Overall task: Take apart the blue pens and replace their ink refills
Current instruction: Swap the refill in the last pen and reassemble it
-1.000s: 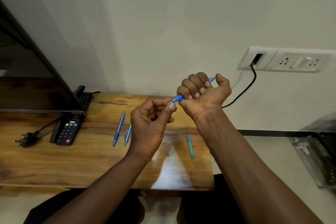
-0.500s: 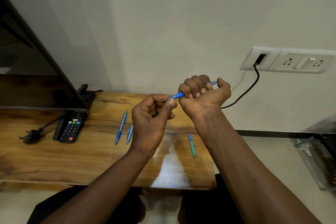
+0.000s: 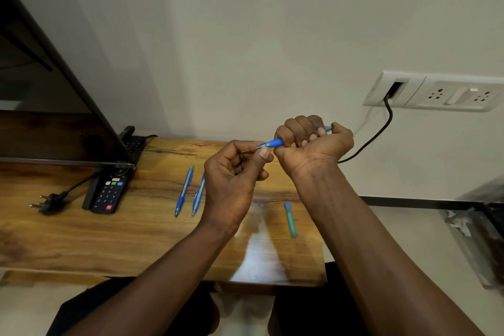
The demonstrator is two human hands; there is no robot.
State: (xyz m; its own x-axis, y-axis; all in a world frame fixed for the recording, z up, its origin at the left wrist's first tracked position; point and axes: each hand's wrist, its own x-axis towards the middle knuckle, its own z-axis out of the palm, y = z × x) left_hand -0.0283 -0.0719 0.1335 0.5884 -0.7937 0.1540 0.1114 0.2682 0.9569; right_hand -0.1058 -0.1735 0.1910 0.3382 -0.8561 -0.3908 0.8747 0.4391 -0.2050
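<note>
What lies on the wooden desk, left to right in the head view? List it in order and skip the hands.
power plug → remote control → blue pen → second blue pen → teal piece

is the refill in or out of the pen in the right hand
Partly out: a thin refill runs from the pen, gripped by the right hand, to the left hand pinching it.
</note>
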